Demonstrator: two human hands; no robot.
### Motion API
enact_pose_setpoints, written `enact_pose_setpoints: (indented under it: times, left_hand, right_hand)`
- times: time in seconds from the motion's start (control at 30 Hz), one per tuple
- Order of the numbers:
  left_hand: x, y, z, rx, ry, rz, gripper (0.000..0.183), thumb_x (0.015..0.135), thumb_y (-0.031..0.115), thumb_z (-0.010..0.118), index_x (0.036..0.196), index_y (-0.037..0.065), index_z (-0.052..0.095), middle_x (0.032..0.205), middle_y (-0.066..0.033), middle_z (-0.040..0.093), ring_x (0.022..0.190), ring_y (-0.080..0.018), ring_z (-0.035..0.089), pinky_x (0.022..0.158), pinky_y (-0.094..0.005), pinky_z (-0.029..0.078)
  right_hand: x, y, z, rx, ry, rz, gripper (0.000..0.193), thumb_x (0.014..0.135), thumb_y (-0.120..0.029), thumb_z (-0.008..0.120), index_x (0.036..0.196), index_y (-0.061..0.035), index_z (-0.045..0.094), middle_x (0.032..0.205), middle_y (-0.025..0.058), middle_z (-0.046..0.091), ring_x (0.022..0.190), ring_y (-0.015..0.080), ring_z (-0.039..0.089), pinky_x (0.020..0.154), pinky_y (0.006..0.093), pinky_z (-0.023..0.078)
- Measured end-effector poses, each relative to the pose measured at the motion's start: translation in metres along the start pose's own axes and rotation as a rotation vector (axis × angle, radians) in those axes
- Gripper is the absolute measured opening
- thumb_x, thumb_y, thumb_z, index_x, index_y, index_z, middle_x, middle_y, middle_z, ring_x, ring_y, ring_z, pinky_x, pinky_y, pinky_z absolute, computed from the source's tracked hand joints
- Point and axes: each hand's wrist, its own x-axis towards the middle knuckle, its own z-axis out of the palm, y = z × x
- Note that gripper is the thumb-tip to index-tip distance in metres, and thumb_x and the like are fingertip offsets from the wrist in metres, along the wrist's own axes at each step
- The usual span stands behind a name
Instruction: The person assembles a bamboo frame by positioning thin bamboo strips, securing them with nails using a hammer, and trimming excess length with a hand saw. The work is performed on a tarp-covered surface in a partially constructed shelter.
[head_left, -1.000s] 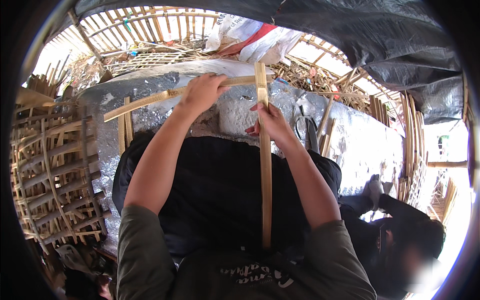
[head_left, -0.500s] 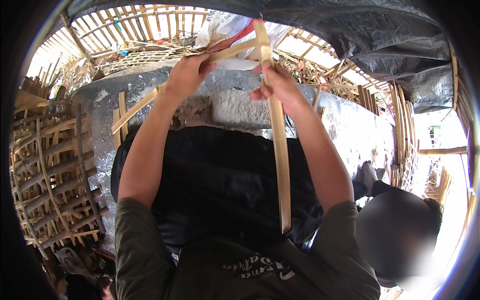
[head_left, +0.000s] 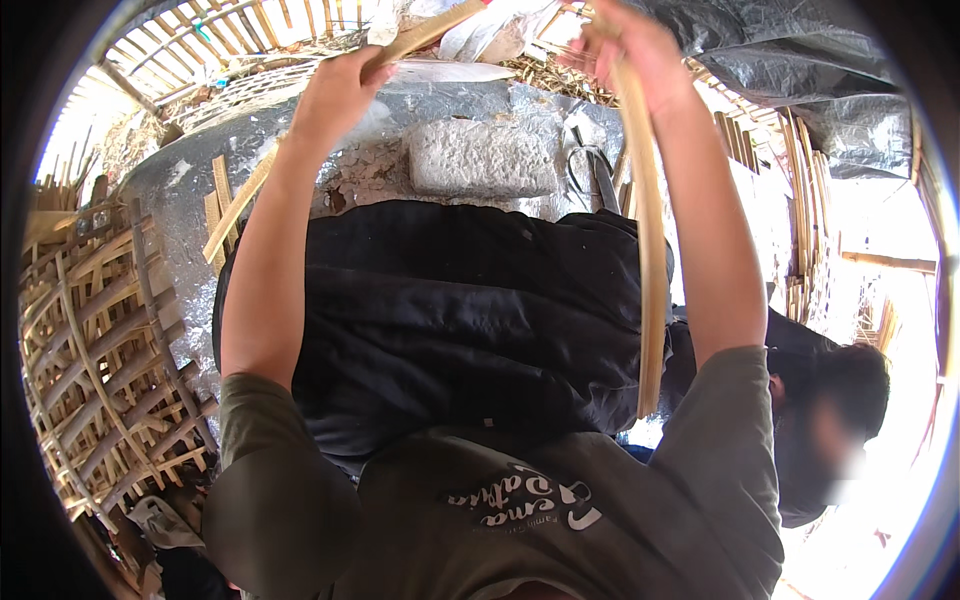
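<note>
My left hand (head_left: 338,95) is closed around a pale split-bamboo strip (head_left: 432,30). This strip slants from beside my left forearm up to the top edge of the view. In my right hand (head_left: 645,60) is another bamboo strip (head_left: 650,260), which hangs down along the inside of my forearm to near my sleeve. Its upper end passes close to the top edge, where the fingers are partly blurred. Whether the two strips touch beyond the edge cannot be seen. Dark cloth (head_left: 450,310) covers my lap below both hands.
Ahead of my lap, a rough pale block (head_left: 485,158) rests on a grey plastered ledge (head_left: 270,130). Next to it lies a dark looped cord (head_left: 583,165). A woven bamboo lattice (head_left: 95,350) leans at the left. At the right sits another person (head_left: 815,410). Dark plastic sheeting (head_left: 800,60) hangs above.
My hands have moved apart and farther up, the right one also to the right. The strip ends that crossed at the top now stand apart in view. The other person's head has shifted.
</note>
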Motion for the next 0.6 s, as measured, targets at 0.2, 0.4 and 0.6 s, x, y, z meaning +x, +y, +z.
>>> enact_pose_setpoints:
  times: [0.2,0.4,0.6]
  left_hand:
    - [-0.013,0.028,0.028,-0.004,-0.331,0.025,0.038,0.1,0.039,0.062,0.124,0.01,0.068,0.086,-0.0164,0.071,0.079,-0.0293,0.069,0.076,-0.0444,0.054]
    - [-0.029,0.034,0.043,0.136,-0.483,0.087,0.041,0.097,0.039,0.065,0.125,0.01,0.068,0.106,-0.0251,0.07,0.105,-0.042,0.067,0.091,-0.0508,0.053]
    - [-0.032,0.029,0.053,0.175,-0.574,0.051,0.042,0.098,0.038,0.064,0.13,0.01,0.065,0.108,-0.0243,0.07,0.106,-0.0411,0.067,0.092,-0.0501,0.053]
  right_hand:
    - [-0.074,0.113,0.02,-0.246,-0.004,0.272,0.053,0.109,-0.052,0.037,0.12,-0.0052,0.059,0.052,-0.0002,0.042,0.061,0.0192,0.069,0.074,0.0365,0.058]
    - [-0.077,0.192,0.027,-0.091,0.081,0.299,0.045,0.109,-0.044,0.043,0.109,-0.0004,0.055,0.053,0.0017,0.046,0.054,0.0209,0.067,0.065,0.0376,0.062]
    - [-0.075,0.215,0.031,-0.426,0.177,0.171,0.041,0.1,-0.033,0.065,0.108,0.0064,0.055,0.066,0.0127,0.064,0.056,0.0199,0.069,0.058,0.0351,0.059]
